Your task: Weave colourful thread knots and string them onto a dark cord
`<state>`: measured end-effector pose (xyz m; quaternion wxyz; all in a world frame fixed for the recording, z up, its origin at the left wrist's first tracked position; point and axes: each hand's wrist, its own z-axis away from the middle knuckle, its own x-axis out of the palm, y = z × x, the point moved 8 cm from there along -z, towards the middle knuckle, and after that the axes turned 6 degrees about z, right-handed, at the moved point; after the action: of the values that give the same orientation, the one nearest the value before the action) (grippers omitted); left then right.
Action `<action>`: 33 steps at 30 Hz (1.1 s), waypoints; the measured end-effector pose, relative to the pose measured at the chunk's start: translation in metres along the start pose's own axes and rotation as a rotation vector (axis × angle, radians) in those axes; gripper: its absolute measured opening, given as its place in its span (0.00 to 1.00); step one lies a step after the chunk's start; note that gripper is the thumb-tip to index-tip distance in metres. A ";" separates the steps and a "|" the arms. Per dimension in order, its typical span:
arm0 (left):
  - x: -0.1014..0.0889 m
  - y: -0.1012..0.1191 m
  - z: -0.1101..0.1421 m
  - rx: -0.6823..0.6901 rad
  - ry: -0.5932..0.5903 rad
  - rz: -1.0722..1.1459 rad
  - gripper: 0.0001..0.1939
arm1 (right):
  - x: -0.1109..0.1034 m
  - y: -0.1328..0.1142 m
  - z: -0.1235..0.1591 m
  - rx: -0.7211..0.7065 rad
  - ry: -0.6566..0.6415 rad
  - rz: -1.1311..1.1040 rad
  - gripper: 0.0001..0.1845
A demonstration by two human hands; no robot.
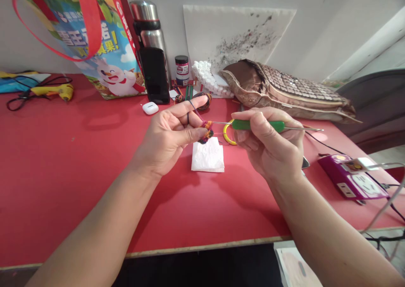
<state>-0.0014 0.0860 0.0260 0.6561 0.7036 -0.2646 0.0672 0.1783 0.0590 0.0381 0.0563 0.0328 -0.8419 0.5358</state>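
My left hand (169, 137) pinches a small multicoloured crochet piece (207, 131) between thumb and fingers, with dark yarn looped over the raised forefinger. My right hand (268, 145) grips a green-handled crochet hook (257, 125); its thin metal tip reaches left into the crochet piece. Both hands hover above the red table (63, 160). A folded white tissue (208, 157) lies on the table just under the piece, and a yellow ring (227, 134) lies behind the right hand's fingers.
At the back stand a colourful gift bag (104, 46), a steel flask (148, 25), a black phone (155, 74), a small jar (182, 69) and a brown sequinned pouch (284, 90). A white earbud case (150, 108) lies near the phone. A purple power strip (351, 175) with cables sits right; a yellow glue gun (60, 90) left.
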 end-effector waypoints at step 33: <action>0.010 -0.005 0.008 0.088 0.049 -0.013 0.21 | 0.016 0.019 0.005 0.186 -0.120 -0.146 0.18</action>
<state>0.0073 0.0758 0.0247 0.6313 0.7316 -0.2405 0.0916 0.1600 0.0624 0.0207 0.0414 0.1313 -0.7857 0.6031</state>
